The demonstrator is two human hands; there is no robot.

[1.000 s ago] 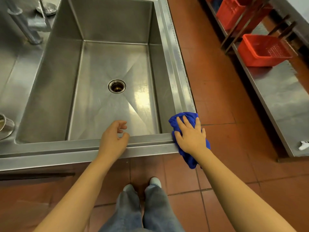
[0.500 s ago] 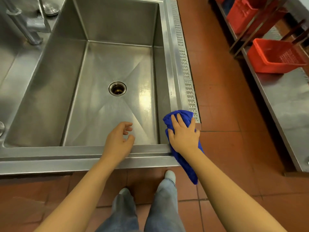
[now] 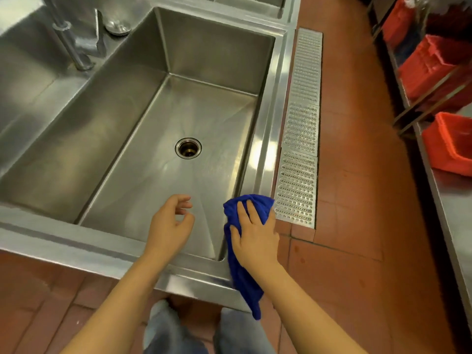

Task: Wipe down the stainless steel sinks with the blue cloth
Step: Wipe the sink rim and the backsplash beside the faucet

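Pressing blue cloth [image 3: 244, 282] on the sink [image 3: 266, 149] corner, right hand [image 3: 255, 236] lies flat; left hand [image 3: 168, 228] loosely curled, empty.

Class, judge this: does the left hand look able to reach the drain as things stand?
Probably yes. The left hand hangs empty over the near rim of the sink, and nothing lies between it and the drain.

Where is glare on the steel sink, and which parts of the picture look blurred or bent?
Head view: strong glare lies on the sink's right rim beside the floor grate, softer sheen near the drain. Head view: the red crates at the right edge look blurred. Head view: the wide lens bends the sink's straight edges.
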